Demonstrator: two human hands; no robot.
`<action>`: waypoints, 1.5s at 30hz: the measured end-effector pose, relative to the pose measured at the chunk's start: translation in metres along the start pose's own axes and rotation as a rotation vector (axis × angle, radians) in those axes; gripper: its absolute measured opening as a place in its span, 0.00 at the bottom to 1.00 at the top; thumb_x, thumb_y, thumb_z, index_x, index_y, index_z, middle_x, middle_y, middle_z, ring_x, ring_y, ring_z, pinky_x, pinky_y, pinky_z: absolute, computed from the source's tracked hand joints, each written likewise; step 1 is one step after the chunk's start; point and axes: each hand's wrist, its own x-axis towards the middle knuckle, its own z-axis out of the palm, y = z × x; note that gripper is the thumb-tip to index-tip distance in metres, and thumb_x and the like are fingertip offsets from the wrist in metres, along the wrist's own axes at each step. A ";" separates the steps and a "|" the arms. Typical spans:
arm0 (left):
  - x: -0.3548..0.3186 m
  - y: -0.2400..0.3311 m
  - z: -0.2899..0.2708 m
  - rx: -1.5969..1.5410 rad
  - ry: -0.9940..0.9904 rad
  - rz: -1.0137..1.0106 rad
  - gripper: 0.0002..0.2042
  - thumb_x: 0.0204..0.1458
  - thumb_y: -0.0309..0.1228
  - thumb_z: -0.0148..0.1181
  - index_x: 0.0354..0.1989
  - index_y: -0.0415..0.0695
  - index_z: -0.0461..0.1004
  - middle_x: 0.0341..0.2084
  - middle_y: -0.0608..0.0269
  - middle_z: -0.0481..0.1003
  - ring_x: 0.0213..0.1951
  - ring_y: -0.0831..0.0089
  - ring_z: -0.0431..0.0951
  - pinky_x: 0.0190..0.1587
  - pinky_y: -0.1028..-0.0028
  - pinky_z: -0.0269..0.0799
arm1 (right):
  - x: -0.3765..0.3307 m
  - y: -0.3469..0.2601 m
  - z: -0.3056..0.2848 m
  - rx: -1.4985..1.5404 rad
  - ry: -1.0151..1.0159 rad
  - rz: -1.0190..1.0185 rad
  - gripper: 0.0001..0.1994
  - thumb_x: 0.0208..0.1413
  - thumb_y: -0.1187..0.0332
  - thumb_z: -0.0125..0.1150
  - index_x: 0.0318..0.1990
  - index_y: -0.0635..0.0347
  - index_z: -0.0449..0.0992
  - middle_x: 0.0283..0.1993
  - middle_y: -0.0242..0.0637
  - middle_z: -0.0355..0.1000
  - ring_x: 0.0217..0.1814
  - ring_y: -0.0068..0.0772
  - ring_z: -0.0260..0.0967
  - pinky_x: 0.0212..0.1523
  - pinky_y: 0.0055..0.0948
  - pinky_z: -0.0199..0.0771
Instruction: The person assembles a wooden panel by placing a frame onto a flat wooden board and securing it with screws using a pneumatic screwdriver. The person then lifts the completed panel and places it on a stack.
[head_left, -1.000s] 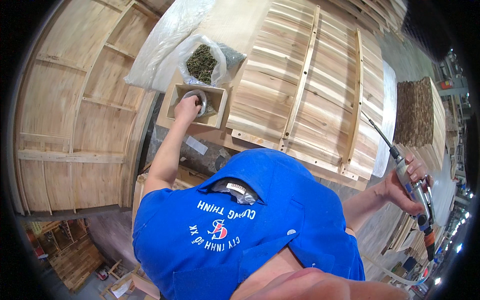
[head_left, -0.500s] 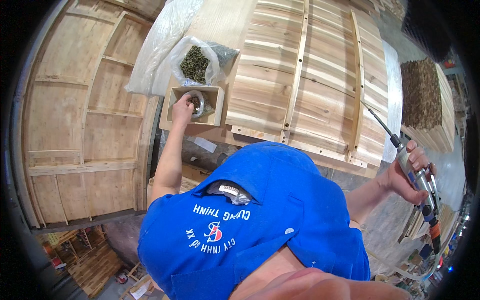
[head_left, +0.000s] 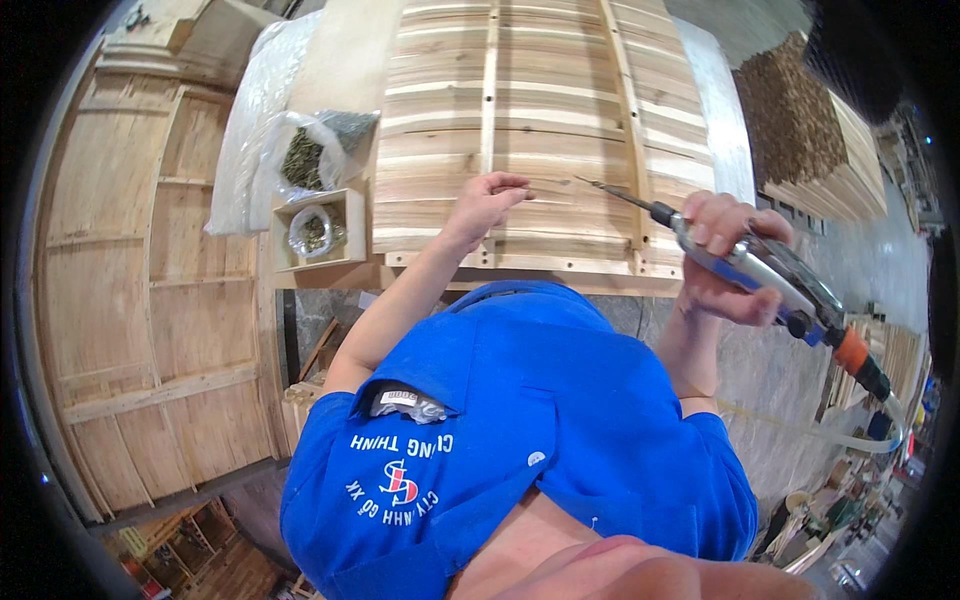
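Observation:
My left hand (head_left: 487, 207) is over the slatted wooden panel (head_left: 430, 200), thumb and fingers pinched together; whatever is between the tips is too small to make out. In my right hand (head_left: 735, 255) is an air screwdriver (head_left: 768, 283) with an orange collar and a long thin bit. The bit points left over the panel, its tip a short way from my left fingertips. Left of the panel, a small wooden box (head_left: 354, 225) holds an open plastic bag of small screws (head_left: 314, 230). Just behind the box is a larger plastic bag of dark screws (head_left: 303, 160).
Two long battens (head_left: 628, 110) with holes run across the panel, and a drilled strip edges its near side. A big framed wooden panel (head_left: 150, 330) stands at left. Stacked wood strips (head_left: 800, 120) are at far right. A clear air hose (head_left: 850, 440) trails from the screwdriver.
My left hand has left the bag in the small box and moved right, over the panel. The screwdriver has come left and inward, its bit nearing my left hand. The view has shifted right.

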 end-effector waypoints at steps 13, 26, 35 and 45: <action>0.029 -0.011 0.115 0.035 -0.105 0.049 0.08 0.50 0.24 0.53 0.38 0.38 0.74 0.29 0.64 0.77 0.17 0.89 0.59 0.18 0.85 0.55 | -0.018 -0.014 -0.067 -0.068 0.011 0.182 0.29 0.45 0.46 0.56 0.44 0.62 0.60 0.23 0.36 0.64 0.27 0.32 0.63 0.35 0.37 0.64; 0.036 -0.036 0.157 0.125 -0.088 0.110 0.11 0.49 0.24 0.52 0.41 0.37 0.72 0.29 0.62 0.77 0.20 0.88 0.64 0.20 0.85 0.58 | -0.029 -0.005 -0.103 -0.104 0.002 0.454 0.30 0.45 0.48 0.58 0.44 0.67 0.60 0.24 0.37 0.63 0.28 0.31 0.63 0.36 0.35 0.65; 0.048 -0.066 0.164 0.054 -0.367 -0.314 0.18 0.51 0.28 0.49 0.53 0.46 0.65 0.15 0.78 0.61 0.14 0.89 0.54 0.14 0.87 0.46 | -0.042 0.019 -0.131 -0.180 0.082 0.766 0.16 0.42 0.68 0.65 0.39 0.62 0.70 0.28 0.28 0.66 0.28 0.18 0.64 0.30 0.19 0.65; 0.057 -0.078 0.170 0.038 -0.414 -0.279 0.21 0.49 0.28 0.51 0.55 0.48 0.63 0.14 0.80 0.57 0.15 0.89 0.52 0.15 0.85 0.45 | -0.041 0.025 -0.141 -0.272 0.057 0.825 0.19 0.43 0.64 0.60 0.42 0.65 0.66 0.25 0.34 0.68 0.28 0.22 0.67 0.32 0.21 0.67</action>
